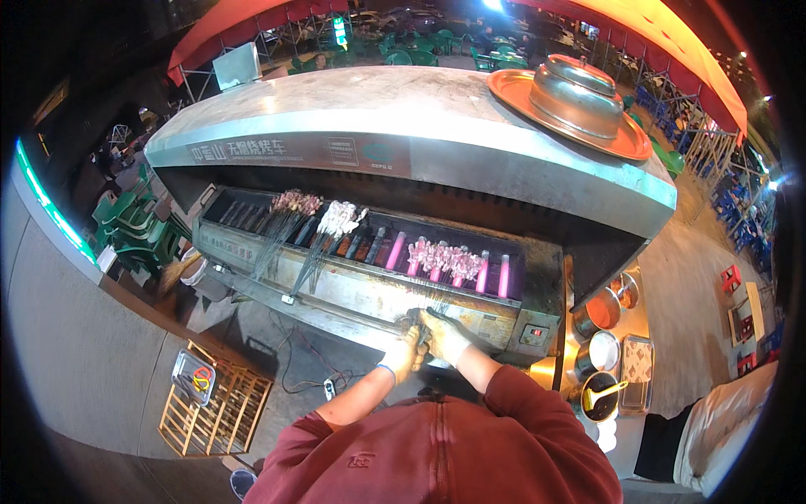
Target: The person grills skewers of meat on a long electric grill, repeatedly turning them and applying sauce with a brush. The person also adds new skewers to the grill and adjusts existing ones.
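Both my hands wear pale gloves and meet at the grill's front edge. My left hand (401, 354) and my right hand (446, 339) close around the handle ends of a bunch of thin skewers (430, 295). At their far end, pinkish meat pieces (444, 261) lie spread over glowing pink heating tubes (483, 271) of the grill (371, 296). To the left, a second bunch carries pale, whitish meat (340, 218). Farther left lies a third bunch with browner meat (297, 202). The handles of both bunches hang over the front ledge.
A metal hood (378, 101) overhangs the grill and bears a tray (636, 142) with a lidded pot (576, 97). At right stand pots of red powder (602, 309), white powder (604, 350) and dark sauce with a yellow brush (604, 394). A wooden crate (220, 403) and cables (302, 362) are lower left.
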Action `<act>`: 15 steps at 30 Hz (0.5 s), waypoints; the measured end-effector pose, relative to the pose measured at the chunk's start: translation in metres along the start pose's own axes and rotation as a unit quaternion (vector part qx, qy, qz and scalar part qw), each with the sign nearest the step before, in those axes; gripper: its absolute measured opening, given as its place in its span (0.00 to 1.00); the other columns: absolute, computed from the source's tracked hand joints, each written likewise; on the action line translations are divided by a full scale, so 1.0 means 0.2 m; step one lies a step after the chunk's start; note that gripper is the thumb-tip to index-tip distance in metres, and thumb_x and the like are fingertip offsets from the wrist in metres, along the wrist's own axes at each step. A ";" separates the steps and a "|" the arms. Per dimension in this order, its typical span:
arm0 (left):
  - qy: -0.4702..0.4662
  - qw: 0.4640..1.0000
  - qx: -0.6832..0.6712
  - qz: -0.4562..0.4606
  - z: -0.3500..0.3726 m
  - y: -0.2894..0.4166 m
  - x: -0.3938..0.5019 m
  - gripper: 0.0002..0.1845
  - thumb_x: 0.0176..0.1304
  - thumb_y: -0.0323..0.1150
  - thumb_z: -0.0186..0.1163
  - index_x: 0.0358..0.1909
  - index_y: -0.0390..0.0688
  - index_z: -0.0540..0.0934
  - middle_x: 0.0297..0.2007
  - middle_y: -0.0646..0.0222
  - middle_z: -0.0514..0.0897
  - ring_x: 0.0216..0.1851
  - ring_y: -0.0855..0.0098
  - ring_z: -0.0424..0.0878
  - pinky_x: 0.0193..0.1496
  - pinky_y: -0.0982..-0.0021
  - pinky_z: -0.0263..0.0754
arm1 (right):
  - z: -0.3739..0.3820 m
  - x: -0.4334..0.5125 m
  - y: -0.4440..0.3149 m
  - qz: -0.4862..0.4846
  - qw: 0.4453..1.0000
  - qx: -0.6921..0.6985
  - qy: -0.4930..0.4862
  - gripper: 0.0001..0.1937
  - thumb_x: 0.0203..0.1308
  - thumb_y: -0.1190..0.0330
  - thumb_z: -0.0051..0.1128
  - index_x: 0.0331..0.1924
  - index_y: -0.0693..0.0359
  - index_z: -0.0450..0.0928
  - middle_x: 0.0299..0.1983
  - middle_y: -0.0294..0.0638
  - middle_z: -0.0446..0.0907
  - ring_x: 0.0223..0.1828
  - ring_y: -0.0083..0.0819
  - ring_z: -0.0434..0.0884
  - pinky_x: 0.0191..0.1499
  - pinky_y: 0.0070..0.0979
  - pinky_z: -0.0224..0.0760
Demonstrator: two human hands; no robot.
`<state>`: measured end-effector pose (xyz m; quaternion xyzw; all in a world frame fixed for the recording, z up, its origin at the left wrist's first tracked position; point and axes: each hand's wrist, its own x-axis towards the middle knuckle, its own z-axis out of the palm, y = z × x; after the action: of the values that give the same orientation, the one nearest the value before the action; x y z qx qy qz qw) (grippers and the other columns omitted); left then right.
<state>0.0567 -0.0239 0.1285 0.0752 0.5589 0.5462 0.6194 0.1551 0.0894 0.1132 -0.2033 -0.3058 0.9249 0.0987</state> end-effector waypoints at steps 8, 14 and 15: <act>0.016 0.982 0.185 0.021 -0.07 0.05 -0.02 0.25 0.74 0.60 0.56 0.42 0.45 0.78 0.23 0.75 0.75 0.17 0.77 0.66 0.19 0.70 0.58 | -0.03 0.12 0.07 -0.018 0.999 0.046 0.002 0.13 0.77 0.62 0.53 0.53 0.61 0.81 0.41 0.45 0.86 0.40 0.38 0.86 0.47 0.40 0.81; 0.212 0.683 0.635 0.291 -0.06 0.03 -0.15 0.38 0.70 0.46 0.57 0.73 0.33 0.59 0.43 0.38 0.85 0.43 0.39 0.85 0.47 0.45 0.79 | 0.05 0.15 0.08 -0.107 0.993 -0.002 0.042 0.14 0.71 0.65 0.62 0.55 0.63 0.82 0.49 0.40 0.85 0.50 0.31 0.83 0.55 0.29 0.76; 0.218 0.654 0.644 0.331 -0.03 0.03 -0.19 0.38 0.70 0.43 0.56 0.74 0.32 0.57 0.41 0.38 0.85 0.41 0.39 0.85 0.45 0.44 0.79 | 0.06 0.15 0.07 -0.114 0.992 -0.021 0.052 0.14 0.71 0.66 0.62 0.55 0.64 0.82 0.50 0.39 0.85 0.51 0.31 0.82 0.56 0.29 0.75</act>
<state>0.0563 -0.0542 0.1545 0.5138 0.8277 0.2191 0.0539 0.1216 0.0818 0.1040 -0.2174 -0.3403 0.8892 0.2148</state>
